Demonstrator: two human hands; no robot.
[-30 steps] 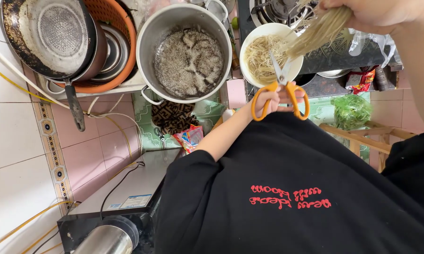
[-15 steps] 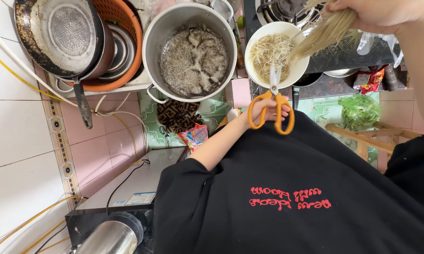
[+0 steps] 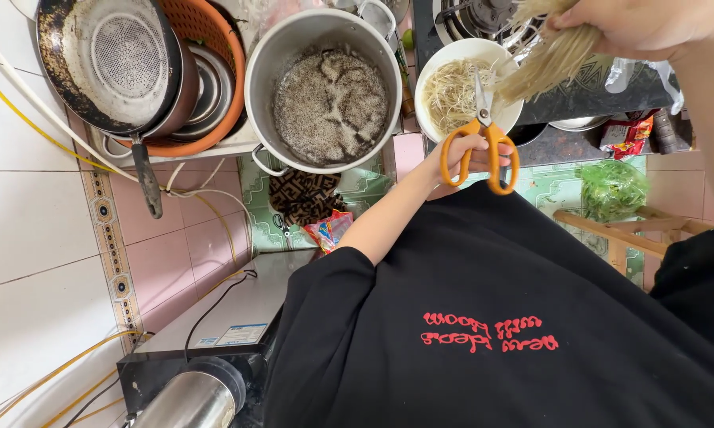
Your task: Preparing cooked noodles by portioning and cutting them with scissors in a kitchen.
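Observation:
My left hand [image 3: 457, 161] grips a pair of scissors with orange handles [image 3: 484, 139]. Their blades point up over a white bowl [image 3: 434, 73] that holds pale thin strands. My right hand [image 3: 638, 24] is at the top right, closed around a bundle of the same pale strands [image 3: 551, 57]. The bundle's loose end hangs down toward the bowl, just right of the scissor blades. My black shirt with red lettering [image 3: 491, 317] fills the lower half of the view.
A large steel pot [image 3: 260, 75] with grey foamy contents stands left of the bowl. Further left are a dark pan with a strainer [image 3: 111, 63] and an orange basket [image 3: 218, 32] of steel bowls. A bag of greens [image 3: 610, 189] lies at right, a stove burner [image 3: 484, 16] above.
My left hand has carried the scissors a little up and right, so the blades now reach over the bowl's rim. The bundle in my right hand stays above the bowl.

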